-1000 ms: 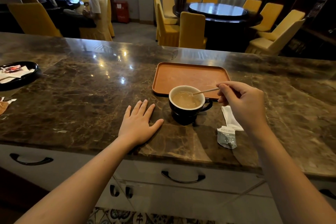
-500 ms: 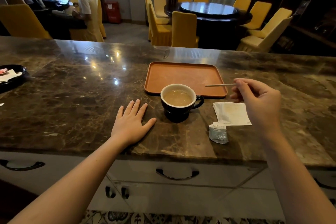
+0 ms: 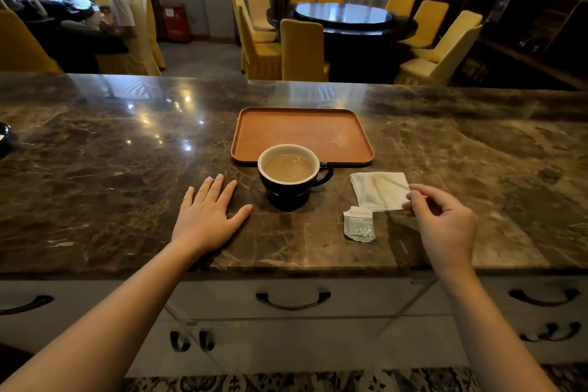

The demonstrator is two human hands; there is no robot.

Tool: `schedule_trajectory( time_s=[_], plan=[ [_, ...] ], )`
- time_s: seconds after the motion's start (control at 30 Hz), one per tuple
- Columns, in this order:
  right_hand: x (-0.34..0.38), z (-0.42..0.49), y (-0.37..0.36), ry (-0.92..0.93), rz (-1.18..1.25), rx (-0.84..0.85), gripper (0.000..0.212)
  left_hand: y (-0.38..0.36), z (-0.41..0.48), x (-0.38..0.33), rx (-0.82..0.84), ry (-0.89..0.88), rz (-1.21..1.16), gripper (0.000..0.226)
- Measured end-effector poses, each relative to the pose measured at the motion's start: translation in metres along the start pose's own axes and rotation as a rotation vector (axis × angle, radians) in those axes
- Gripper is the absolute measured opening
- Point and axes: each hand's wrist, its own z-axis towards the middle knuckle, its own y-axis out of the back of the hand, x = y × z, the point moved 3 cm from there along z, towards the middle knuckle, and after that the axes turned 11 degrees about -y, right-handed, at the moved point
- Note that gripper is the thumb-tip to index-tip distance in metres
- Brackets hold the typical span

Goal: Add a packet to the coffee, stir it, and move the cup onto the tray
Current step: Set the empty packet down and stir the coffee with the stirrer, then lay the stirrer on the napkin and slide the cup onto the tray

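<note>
A dark cup [image 3: 294,191] of milky coffee stands on the marble counter, just in front of the orange tray [image 3: 302,134], handle pointing right. My left hand [image 3: 208,216] lies flat and open on the counter left of the cup. My right hand [image 3: 442,219] is low at the right edge of a white napkin [image 3: 378,189], thumb and forefinger pinched on a thin stirrer that shows only as a faint streak over the napkin. A torn, pale packet [image 3: 359,224] lies in front of the napkin.
The counter's front edge [image 3: 286,270] runs just below my wrists, with drawers underneath. A black dish [image 3: 3,137] sits at the far left edge. Behind the counter are yellow chairs, round tables and a person standing at the far left.
My right hand lifted the stirrer out of the cup, carried it right and lowered it to the napkin. My left hand stayed flat on the counter.
</note>
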Motion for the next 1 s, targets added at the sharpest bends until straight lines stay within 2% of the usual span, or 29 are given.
schedule_trajectory(
  time_s=[0.27, 0.43, 0.67, 1.0],
  plan=[
    [-0.013, 0.002, -0.003, -0.114, -0.308, 0.05, 0.009, 0.004, -0.002, -0.003, 0.019, 0.008, 0.011, 0.087],
    [-0.013, 0.012, -0.009, -0.18, -0.604, 0.184, 0.025, 0.004, -0.002, -0.003, 0.02, 0.004, 0.005, 0.085],
    [-0.003, 0.015, -0.016, -0.135, -0.88, 0.179, 0.022, 0.001, -0.001, -0.001, 0.005, 0.004, 0.013, 0.085],
    [-0.007, 0.008, -0.014, -0.124, -0.738, 0.043, 0.021, 0.001, -0.001, 0.0, 0.003, -0.001, 0.007, 0.085]
  ],
)
